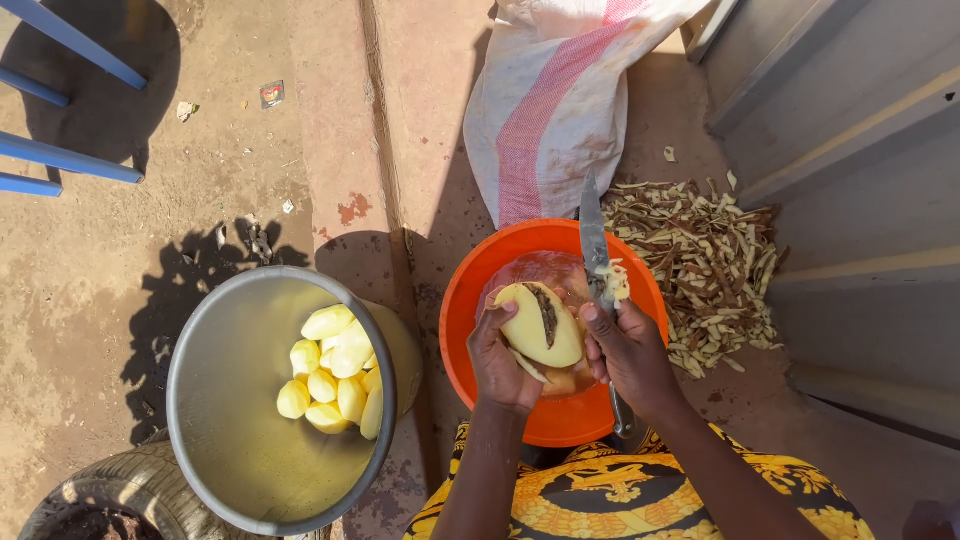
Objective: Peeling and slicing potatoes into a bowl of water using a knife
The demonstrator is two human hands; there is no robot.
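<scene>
Above orange basin (480,290):
left hand (500,360): grips potato (540,325)
right hand (630,350): clasps knife (597,250), handle mostly hidden
basin contents: hard to see

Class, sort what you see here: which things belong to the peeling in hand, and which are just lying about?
In use: potato in the left hand; knife in the right hand; orange basin; metal bowl of peeled potatoes; peelings; sack.
Lying about: tyre; blue bars; litter.

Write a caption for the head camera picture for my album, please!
Left hand holds a nearly peeled potato over an orange bowl; right hand holds a knife.
</scene>
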